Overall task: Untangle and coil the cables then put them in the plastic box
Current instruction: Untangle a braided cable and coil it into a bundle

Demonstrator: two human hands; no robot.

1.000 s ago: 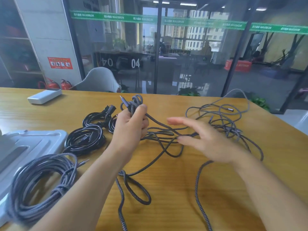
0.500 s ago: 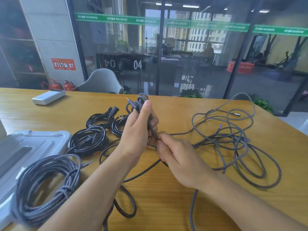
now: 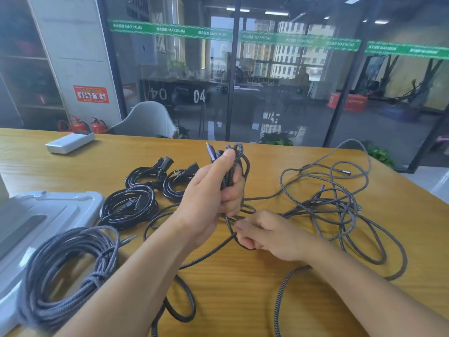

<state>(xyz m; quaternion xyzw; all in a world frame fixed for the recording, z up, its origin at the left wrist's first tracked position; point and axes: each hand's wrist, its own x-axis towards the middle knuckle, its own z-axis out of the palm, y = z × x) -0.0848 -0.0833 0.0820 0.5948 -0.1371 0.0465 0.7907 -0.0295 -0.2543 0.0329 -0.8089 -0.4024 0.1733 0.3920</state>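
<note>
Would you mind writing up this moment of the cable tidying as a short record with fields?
surface: wooden table
left hand: raised, grips a small bundle of grey braided cable loops, connector end sticking up
right hand: low over the table, pinches a strand of the same cable
loose tangle: grey braided cable, spread on the right, not coiled
coiled grey cable: lies front left, partly on the plastic box lid
black cables: three coils behind it
white device: far left
</note>
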